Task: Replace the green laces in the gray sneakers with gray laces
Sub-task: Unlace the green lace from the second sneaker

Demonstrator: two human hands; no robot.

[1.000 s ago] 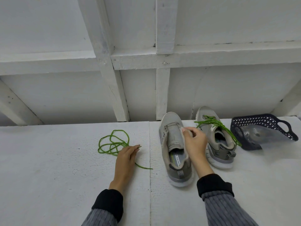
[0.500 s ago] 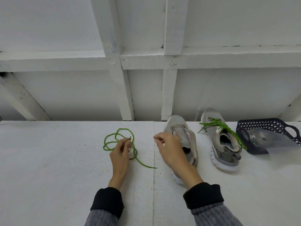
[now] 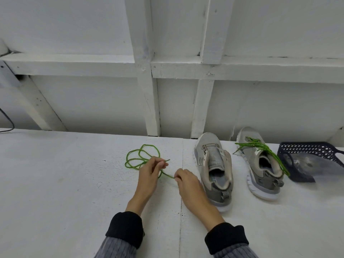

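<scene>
A loose green lace (image 3: 138, 159) lies coiled on the white table. My left hand (image 3: 151, 171) pinches one tip of it, which sticks out past the fingers. My right hand (image 3: 188, 183) pinches the other end just to the right. Beside my right hand stands a gray sneaker (image 3: 214, 168) with no lace in it. A second gray sneaker (image 3: 260, 164) further right still carries a green lace (image 3: 264, 149) that trails over its heel.
A dark mesh basket (image 3: 309, 157) with a clear plastic bag inside stands at the far right. A white framed wall runs along the table's back edge. A dark cable (image 3: 7, 120) hangs at the far left.
My right hand left the laceless sneaker and moved left to take the lace's end. My left hand picked up the other tip.
</scene>
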